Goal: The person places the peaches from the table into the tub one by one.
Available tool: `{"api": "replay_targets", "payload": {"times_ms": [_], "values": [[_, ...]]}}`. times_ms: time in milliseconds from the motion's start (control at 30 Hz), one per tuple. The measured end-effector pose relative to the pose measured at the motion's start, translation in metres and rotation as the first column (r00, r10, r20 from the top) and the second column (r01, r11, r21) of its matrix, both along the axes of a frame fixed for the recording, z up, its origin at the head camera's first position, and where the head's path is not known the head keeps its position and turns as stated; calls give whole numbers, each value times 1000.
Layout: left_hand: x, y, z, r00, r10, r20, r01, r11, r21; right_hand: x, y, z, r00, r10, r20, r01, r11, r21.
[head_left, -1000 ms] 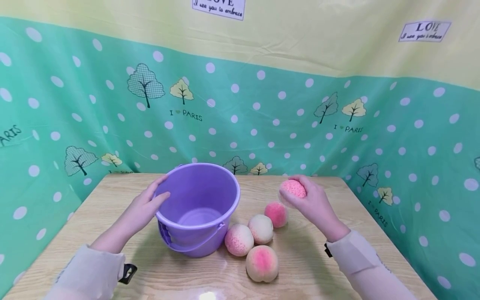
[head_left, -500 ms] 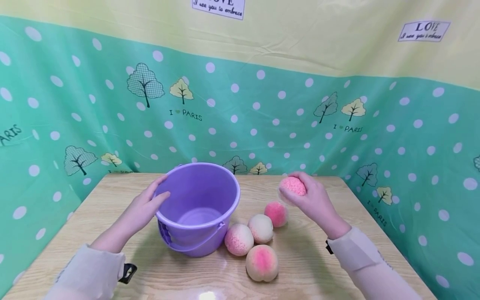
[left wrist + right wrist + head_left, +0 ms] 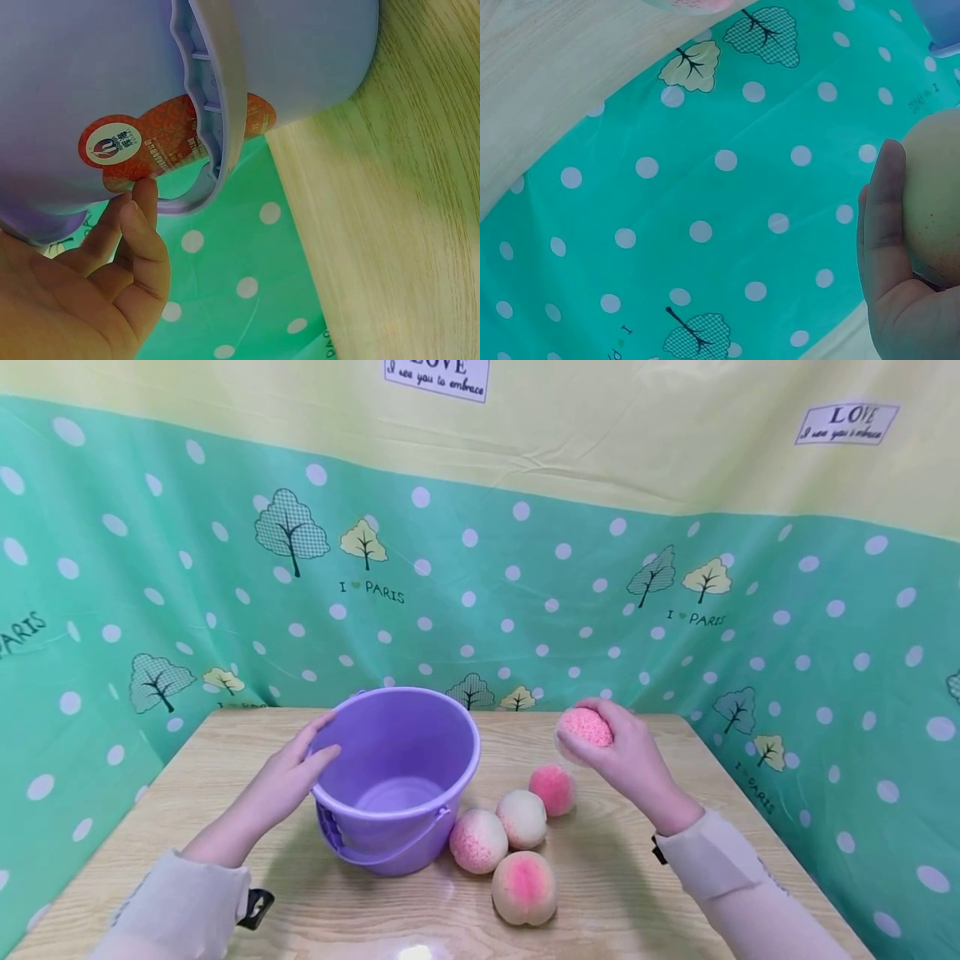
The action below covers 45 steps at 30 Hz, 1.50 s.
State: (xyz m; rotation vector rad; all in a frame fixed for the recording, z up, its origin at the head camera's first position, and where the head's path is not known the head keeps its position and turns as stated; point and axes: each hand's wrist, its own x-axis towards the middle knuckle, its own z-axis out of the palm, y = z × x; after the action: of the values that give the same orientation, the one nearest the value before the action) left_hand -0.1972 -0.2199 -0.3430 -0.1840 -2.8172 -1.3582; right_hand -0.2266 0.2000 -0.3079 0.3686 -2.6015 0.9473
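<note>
At the left of the head view, my left hand (image 3: 288, 772) holds the near-left rim of a purple bucket (image 3: 390, 839), its thumb lying over the rim. From the left wrist view, other fingers (image 3: 142, 247) curl against the bucket's outer wall, by an orange sticker. My right hand (image 3: 626, 760) grips a peach (image 3: 587, 728) with a speckled pink top, raised over the table's right side. Its pale underside fills the palm in the right wrist view. Several more peaches, among them a bright pink one (image 3: 552, 789) and a tan one (image 3: 524, 887), lie right of the bucket.
The bucket stands upright with its handle (image 3: 390, 856) hanging down in front; its visible inside holds nothing. Under everything is a wooden table (image 3: 247, 727). A green and yellow printed curtain (image 3: 510, 602) encloses the back and both sides.
My right hand has risen slightly with the peach and drifted a touch left. The left hand, bucket and lying peaches hold their places.
</note>
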Motion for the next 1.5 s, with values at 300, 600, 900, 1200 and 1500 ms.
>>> {"api": "replay_targets", "payload": {"times_ms": [300, 600, 900, 1200, 1500], "values": [[0, 0, 0, 1000, -2, -8, 2, 1000, 11, 2, -1, 5, 1000, 6, -7, -6, 1000, -11], [-1, -1, -1, 1000, -3, -6, 4, 1000, 12, 4, -3, 9, 999, 30, -44, -30, 1000, -9], [0, 0, 0, 1000, 1, 2, -1, 1000, 4, 6, -8, 14, 999, 32, -38, -33, 999, -2], [0, 0, -1, 1000, -2, 1, 2, 1000, 5, 7, -13, 16, 999, 37, -40, -37, 999, -4], [-1, -1, 0, 1000, -4, -1, 4, 1000, 9, 7, -20, 18, 998, 59, -34, -60, 998, -15]]}}
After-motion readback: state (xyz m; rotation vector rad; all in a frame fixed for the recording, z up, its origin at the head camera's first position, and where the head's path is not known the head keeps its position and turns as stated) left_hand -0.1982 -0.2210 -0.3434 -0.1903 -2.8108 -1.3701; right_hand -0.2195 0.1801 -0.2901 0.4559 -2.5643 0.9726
